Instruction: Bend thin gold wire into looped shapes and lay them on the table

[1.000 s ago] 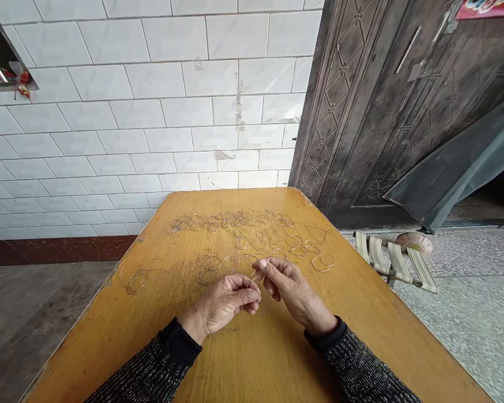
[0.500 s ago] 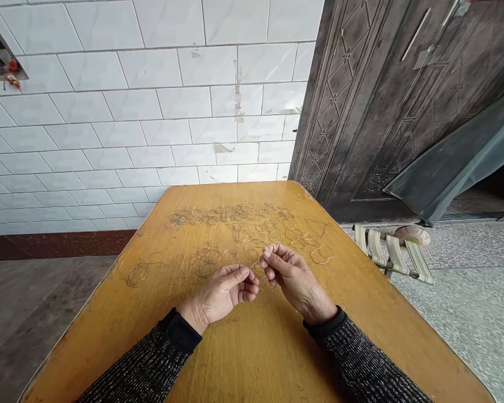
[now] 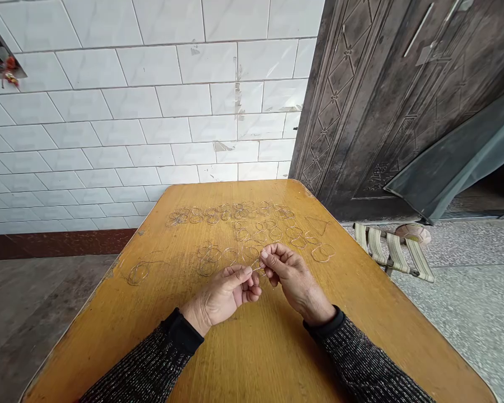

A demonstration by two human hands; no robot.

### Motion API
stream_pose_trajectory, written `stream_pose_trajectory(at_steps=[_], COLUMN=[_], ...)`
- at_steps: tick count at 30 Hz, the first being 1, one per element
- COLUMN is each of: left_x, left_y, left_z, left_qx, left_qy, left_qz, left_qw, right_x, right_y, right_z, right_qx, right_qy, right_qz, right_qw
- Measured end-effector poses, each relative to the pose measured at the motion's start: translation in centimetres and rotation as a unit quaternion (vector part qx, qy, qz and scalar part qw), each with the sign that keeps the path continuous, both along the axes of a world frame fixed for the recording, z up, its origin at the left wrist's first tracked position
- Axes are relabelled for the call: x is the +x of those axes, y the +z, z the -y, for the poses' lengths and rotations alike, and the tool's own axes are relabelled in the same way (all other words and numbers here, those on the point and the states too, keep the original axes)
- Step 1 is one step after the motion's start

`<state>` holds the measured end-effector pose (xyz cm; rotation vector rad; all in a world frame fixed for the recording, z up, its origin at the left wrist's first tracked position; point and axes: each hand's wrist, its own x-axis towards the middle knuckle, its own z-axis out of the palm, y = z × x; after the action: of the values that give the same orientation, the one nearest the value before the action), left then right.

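Head view, the only one. Your left hand [image 3: 224,294] and right hand [image 3: 289,277] hang over the middle of the tabletop [image 3: 252,358], close but apart, each pinching thumb to finger on a thin wire [image 3: 256,269] that spans the gap. Its ends are too fine to trace. Wire loops [image 3: 209,258] lie just beyond your fingers; you can't tell from here whether the held piece touches any.

Risks, as judged. An uneven pull could draw the wire out of your left pinch, which looks the lighter. Too sharp a bend could kink it, or let it spring back. Dropping your knuckles could drag nearby loops out of place. The back row [image 3: 231,212] overlaps, so lifting one could tangle its neighbours. The loose coil [image 3: 138,273] sits near the left edge; a wide sweep of your sleeve [image 3: 147,358] might snag its stray strands and pull it off.
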<state>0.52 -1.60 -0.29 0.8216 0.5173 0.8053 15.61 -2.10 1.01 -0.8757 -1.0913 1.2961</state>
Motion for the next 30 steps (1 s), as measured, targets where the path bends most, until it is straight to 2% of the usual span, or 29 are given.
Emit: stream_pose_trajectory(at_steps=[7,13,16,21,25,30], left_x=[-0.2,-0.1,-0.1,-0.3,-0.5,-0.4], left_y=[0.2,0.1,0.0,0.1,0.3,0.5], left_z=[0.1,0.1,0.1,0.1,0.3,0.5], left_qx=[-0.006,0.000,0.005,0.037,0.069,0.069], left_qy=[-0.005,-0.046,-0.043,-0.027,-0.052,-0.082], left_qz=[0.006,-0.027,-0.041,-0.096,-0.144,-0.154], left_qw=[1.000,0.999,0.998,0.994,0.986,0.982], right_x=[-0.1,0.0,0.1,0.6,1.0,1.1], right_y=[-0.1,0.1,0.0,0.1,0.6,0.7], right_z=[0.0,0.2,0.2,-0.1,-0.2,-0.1], right_qx=[-0.034,-0.067,-0.072,-0.070,-0.067,-0.056], right_qy=[-0.002,0.032,0.035,0.049,0.061,0.065], right_qz=[-0.050,-0.076,-0.082,-0.060,-0.034,-0.013], right_qw=[0.998,0.994,0.993,0.995,0.995,0.996])
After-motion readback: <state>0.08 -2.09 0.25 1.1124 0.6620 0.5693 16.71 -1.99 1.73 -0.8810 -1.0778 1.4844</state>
